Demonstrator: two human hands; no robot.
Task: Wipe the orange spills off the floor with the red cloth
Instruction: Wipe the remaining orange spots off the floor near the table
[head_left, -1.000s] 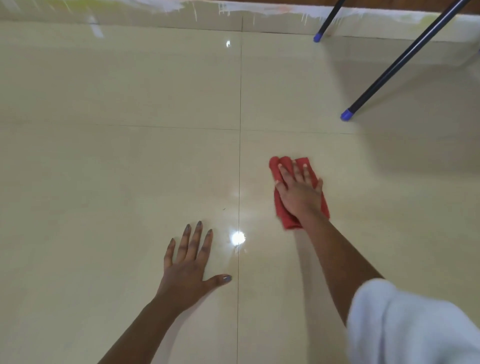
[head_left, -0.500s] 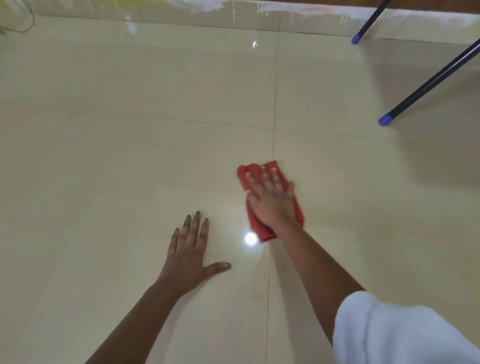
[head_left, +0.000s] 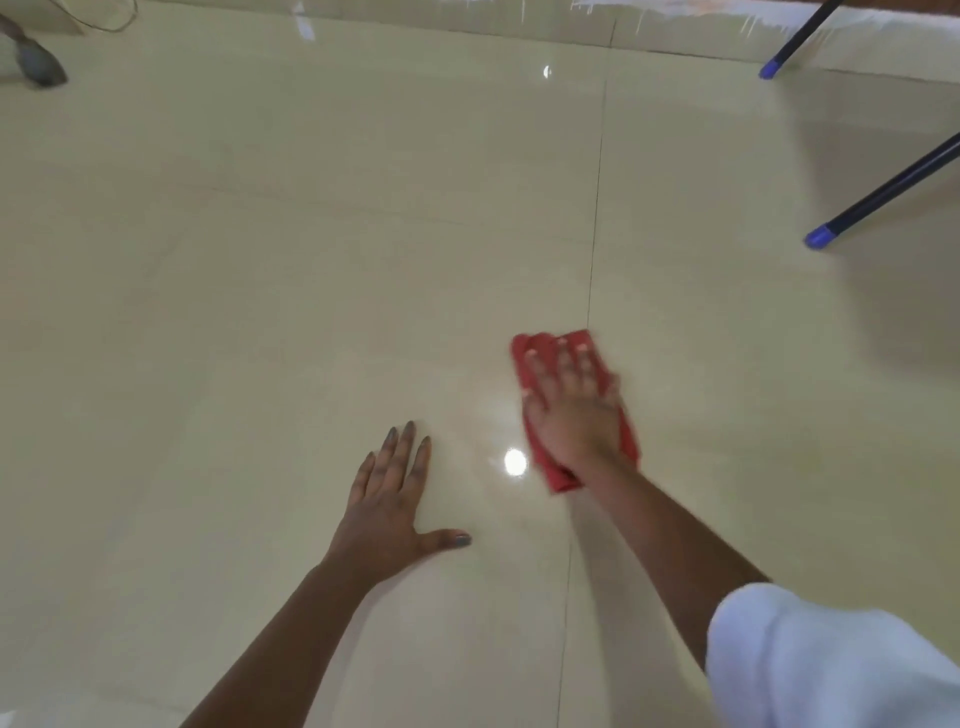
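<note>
The red cloth (head_left: 535, 353) lies folded on the glossy cream tile floor (head_left: 260, 260), just left of a tile seam. My right hand (head_left: 574, 410) presses flat on top of it, fingers spread, and is blurred by motion. My left hand (head_left: 387, 504) rests flat on the floor to the left and nearer me, fingers apart, holding nothing. I can make out no clear orange spill on the tiles; a faint yellowish tint (head_left: 810, 457) shows to the right of the cloth.
Two dark poles with blue tips (head_left: 818, 238) (head_left: 769, 68) slant down to the floor at the upper right. A grey object (head_left: 39, 65) and a cable sit at the top left. A paint-splashed skirting runs along the far edge.
My right hand has slid the cloth leftward across the tile seam. The camera view has swung left, bringing the grey object into view. My left hand has stayed planted.
</note>
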